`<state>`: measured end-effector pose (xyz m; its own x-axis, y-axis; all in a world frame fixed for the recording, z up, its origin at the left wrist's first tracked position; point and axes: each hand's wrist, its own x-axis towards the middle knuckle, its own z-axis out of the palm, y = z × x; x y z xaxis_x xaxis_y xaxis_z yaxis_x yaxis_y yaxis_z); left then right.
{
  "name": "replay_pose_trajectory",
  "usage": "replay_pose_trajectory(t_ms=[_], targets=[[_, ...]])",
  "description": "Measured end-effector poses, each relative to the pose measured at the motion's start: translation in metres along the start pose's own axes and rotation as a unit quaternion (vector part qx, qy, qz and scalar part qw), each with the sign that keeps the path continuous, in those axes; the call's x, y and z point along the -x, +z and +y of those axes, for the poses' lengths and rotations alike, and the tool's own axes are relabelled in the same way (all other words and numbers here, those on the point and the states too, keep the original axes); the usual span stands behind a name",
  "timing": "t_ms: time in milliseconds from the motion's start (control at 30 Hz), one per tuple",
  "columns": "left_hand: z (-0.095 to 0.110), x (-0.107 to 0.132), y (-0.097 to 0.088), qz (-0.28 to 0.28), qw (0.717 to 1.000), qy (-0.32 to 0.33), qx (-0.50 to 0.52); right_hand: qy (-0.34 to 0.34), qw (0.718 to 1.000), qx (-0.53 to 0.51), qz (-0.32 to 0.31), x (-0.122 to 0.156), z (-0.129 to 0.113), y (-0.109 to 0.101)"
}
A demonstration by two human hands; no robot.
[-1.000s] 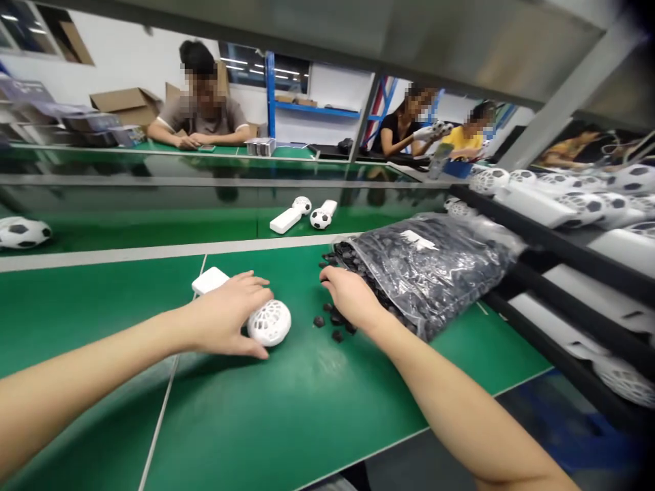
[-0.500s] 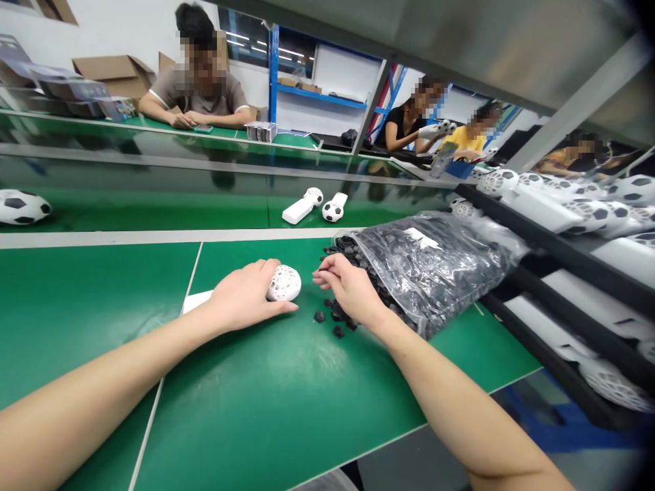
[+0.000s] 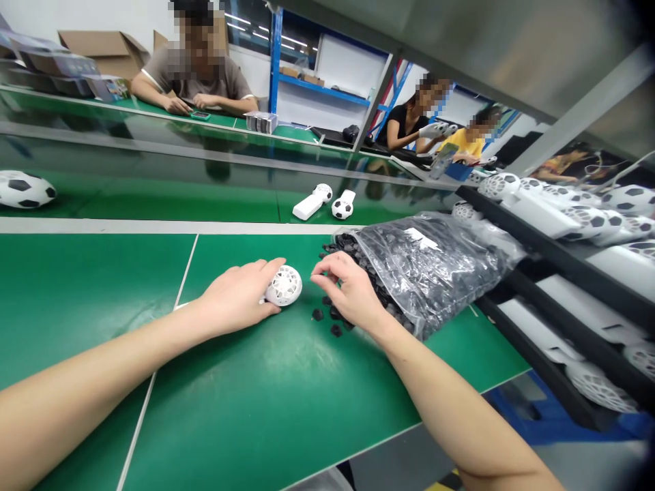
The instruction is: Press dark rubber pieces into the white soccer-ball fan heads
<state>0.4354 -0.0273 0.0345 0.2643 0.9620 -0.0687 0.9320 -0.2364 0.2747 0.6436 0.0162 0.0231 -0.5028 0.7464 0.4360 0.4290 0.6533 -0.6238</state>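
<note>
We have our left hand point(image 3: 238, 296) closed around a white fan point(image 3: 285, 286) that lies on the green table point(image 3: 245, 402), in front of us and between our two hands. Its round, pierced head sticks out past our fingers and thumb, with the fingers along the far side and the thumb along the near side. Most of its handle is hidden under the hand; a white edge shows by the wrist.

Our right hand point(image 3: 351, 285) is just beside the fan's head, apart from it, with thumb and fingertips drawn together in a narrow pinch. We cannot tell whether that grip has hold of anything.

Under and around the right hand lie loose black pieces point(image 3: 318, 315), and many more spill from the mouth of a clear plastic bag point(image 3: 434, 259) to its right. Past the pale strip point(image 3: 127, 226) we see two football-patterned fans point(image 3: 308, 207) near each other, and a football-shaped head point(image 3: 23, 189) at the far left. On our right, a black rack point(image 3: 563, 249) carries rows of similar fans. Across from us, a person in a grey top point(image 3: 212, 78) sits with forearms on another table.
</note>
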Motion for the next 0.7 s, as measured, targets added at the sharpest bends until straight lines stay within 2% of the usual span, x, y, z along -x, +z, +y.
replay_pose_trajectory(t_ms=[67, 200, 300, 433, 700], targets=[[-0.002, 0.0, 0.001, 0.004, 1.0, -0.001, 0.008, -0.007, 1.0, -0.005, -0.004, 0.002, -0.005, 0.0], [-0.005, -0.001, 0.003, 0.005, 1.0, -0.007, 0.024, 0.024, 0.993, -0.083, -0.074, 0.008, -0.012, 0.009], [-0.005, -0.002, 0.004, 0.013, 1.0, -0.002, 0.027, 0.009, 0.99, -0.099, -0.101, 0.011, -0.014, 0.015], [-0.006, -0.002, 0.006, 0.015, 0.999, 0.003, 0.031, -0.061, 0.992, -0.039, -0.1, 0.01, -0.018, 0.015], [0.003, 0.001, 0.006, -0.002, 0.999, -0.015, 0.047, -0.064, 0.995, -0.032, -0.068, 0.01, -0.018, 0.018]])
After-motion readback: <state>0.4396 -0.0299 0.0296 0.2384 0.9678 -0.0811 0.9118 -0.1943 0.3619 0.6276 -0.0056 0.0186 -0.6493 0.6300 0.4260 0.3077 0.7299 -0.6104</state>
